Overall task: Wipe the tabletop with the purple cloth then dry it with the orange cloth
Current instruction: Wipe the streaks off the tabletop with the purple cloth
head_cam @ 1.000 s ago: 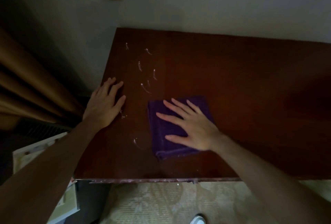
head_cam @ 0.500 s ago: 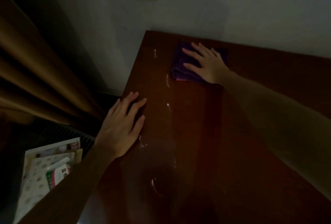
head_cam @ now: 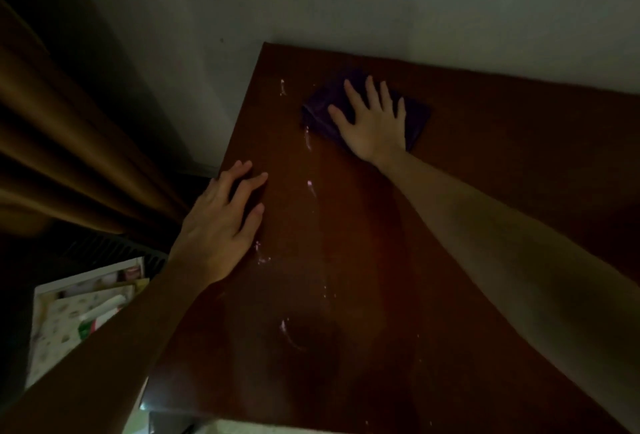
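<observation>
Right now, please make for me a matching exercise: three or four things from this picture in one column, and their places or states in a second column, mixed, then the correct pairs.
Column one:
1. purple cloth
2. left hand
3. white streaks
4. curtain

Column two:
A. hangs left of the tabletop
B. lies flat under the right hand, near the wall
C. run along the wood between the two hands
D. rests flat at the tabletop's left edge

Pairs: 1-B, 2-D, 3-C, 4-A
</observation>
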